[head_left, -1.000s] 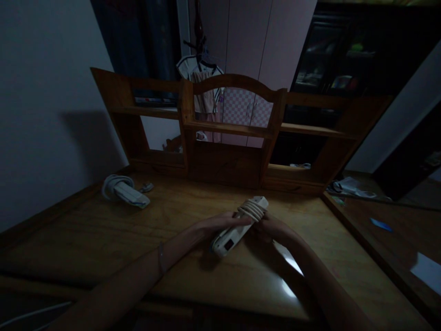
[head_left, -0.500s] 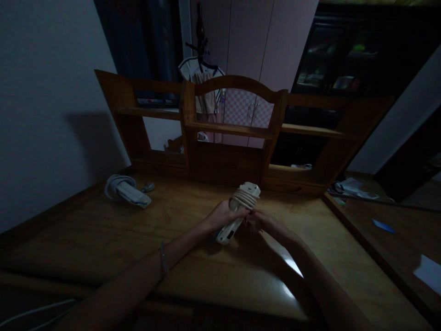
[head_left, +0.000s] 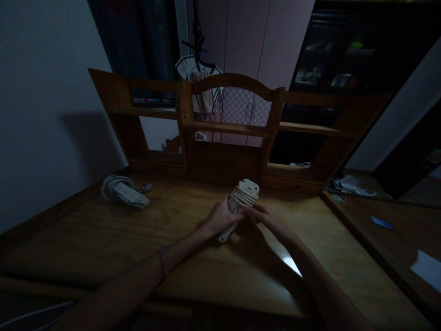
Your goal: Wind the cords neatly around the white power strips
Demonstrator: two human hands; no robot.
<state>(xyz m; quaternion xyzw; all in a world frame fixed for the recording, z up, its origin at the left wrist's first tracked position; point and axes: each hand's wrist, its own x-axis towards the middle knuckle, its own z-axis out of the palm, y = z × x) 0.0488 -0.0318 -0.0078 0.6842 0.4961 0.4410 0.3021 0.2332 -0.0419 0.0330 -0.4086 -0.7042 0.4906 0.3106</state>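
Observation:
A white power strip (head_left: 249, 187), its pale cord (head_left: 242, 196) wound in several turns around its upper part, is held tilted above the desk. My left hand (head_left: 221, 216) is closed around the strip's middle from the left, thumb across it just below the coils. On the right side, my right hand (head_left: 261, 214) is closed with its fingertips pinched at the cord near the lowest turns, touching the left thumb. The cord's end is hidden by my fingers. The strip's lower end (head_left: 224, 236) sticks out beneath my left hand.
A second white power strip (head_left: 129, 193) with a looped cord and plug lies at the left of the wooden desk (head_left: 179, 276). A wooden shelf unit (head_left: 227, 128) stands along the back. To the right, a lower surface bears a blue card (head_left: 381, 222) and white paper (head_left: 427, 269).
My right hand has risen from below the strip to its right edge by the coils. The strip has turned slightly, and my left hand covers more of its lower part.

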